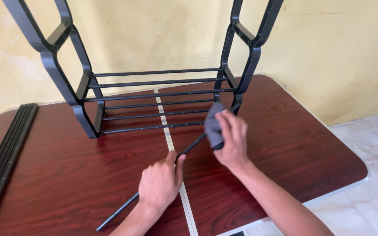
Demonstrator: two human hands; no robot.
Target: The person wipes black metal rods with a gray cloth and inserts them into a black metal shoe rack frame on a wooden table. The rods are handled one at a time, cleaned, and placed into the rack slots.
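Dark red wood-grain table (66, 175) fills most of the view, pale seam strip (171, 144) running down its middle, yellowish wall (329, 52) behind, light tiled floor (372, 148) off to the right. Black plastic rack frame (57, 65) stands upright at the far side of the table, two tall side panels joined by several thin horizontal bars (154, 94). Bundle of spare black rods (5, 153) lies flat along the table's left edge, well apart from both hands. One long black rod (119, 213) runs diagonally across the table's middle, near end low toward the person, far end reaching up to the rack's lower right corner. Left hand (160, 183) grips this rod around its middle, fingers curled shut round it, thumb pointing up along it. Right hand (230, 140) is further up the same rod, just in front of the rack, fingers closed over a small grey cloth (213, 126) that is wrapped against the rod; cannot tell whether the fingers meet underneath. Hands are near each other, not touching.
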